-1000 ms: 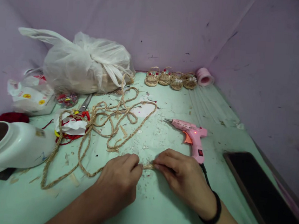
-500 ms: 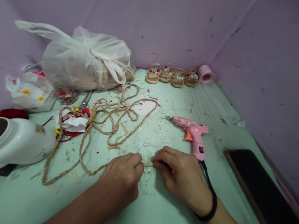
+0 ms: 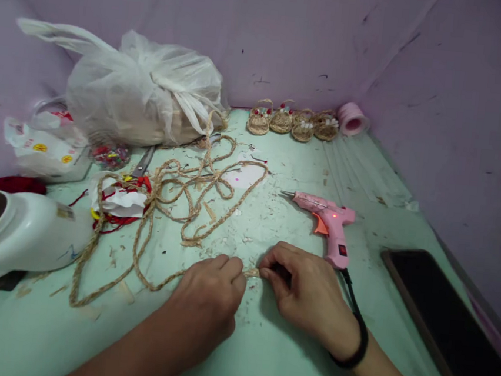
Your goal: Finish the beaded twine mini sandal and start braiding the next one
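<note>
A long braided rope (image 3: 142, 242) of tan fibre lies in loose loops across the table and runs to my hands. My left hand (image 3: 210, 302) is closed around it near its end. With thumb and fingers pinched, my right hand (image 3: 307, 291) grips the tip of the same rope, a short stretch of which shows between the hands. Behind my right hand a pink glue gun (image 3: 329, 219) lies on its side, its small light lit and nozzle pointing left. My fingers hide the very end of the rope.
At the back stand several small woven baskets (image 3: 282, 120) with beads, beside a pink ribbon spool (image 3: 353, 120). To the left are a tied plastic bag (image 3: 146, 98), scissors (image 3: 143, 161), a bead jar (image 3: 108, 153) and a white jug (image 3: 44, 233). A phone (image 3: 437, 318) lies right.
The view has shifted slightly, so things at the back sit a little higher. Both hands stay at the rope's end, with almost no movement against the table.
</note>
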Tool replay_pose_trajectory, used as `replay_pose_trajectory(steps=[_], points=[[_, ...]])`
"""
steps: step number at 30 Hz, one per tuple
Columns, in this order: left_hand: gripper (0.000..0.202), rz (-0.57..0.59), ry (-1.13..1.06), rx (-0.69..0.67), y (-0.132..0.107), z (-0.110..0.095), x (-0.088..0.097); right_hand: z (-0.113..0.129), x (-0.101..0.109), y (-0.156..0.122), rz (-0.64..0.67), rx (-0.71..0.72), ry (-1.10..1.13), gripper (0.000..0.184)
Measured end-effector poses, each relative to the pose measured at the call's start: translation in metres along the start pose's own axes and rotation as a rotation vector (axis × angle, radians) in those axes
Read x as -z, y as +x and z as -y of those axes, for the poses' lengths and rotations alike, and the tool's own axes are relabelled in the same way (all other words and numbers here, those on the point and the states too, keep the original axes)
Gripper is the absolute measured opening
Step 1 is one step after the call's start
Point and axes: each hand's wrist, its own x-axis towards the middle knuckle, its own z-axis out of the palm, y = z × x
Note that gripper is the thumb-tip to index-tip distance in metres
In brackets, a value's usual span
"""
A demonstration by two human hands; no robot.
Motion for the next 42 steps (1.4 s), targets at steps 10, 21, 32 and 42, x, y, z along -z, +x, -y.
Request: replay_pose_trajectory(steps=[10,21,32,42], points=[[0.015,-0.068,-0.724,0.424,0.005,0.015,0.024,-0.007,0.005,0.005,-0.095,-0.267,0.847,0.020],[0.022,-0.085,-1.335,0.529,0.006,-0.004,0.021,0.013,-0.008,0.000,0.140,-0.239,1.355,0.024],[0.016,-0.234,-0.572,0.457,-0.004,-0.015,0.016,0.012,-0.010,0.000,0.009,-0.262,1.407,0.031],[0.016,-0.218,-0.676,0.281,-0.006,-0.013,0.020,0.009,-0.009,0.001,-0.072,-0.290,1.477,0.026]])
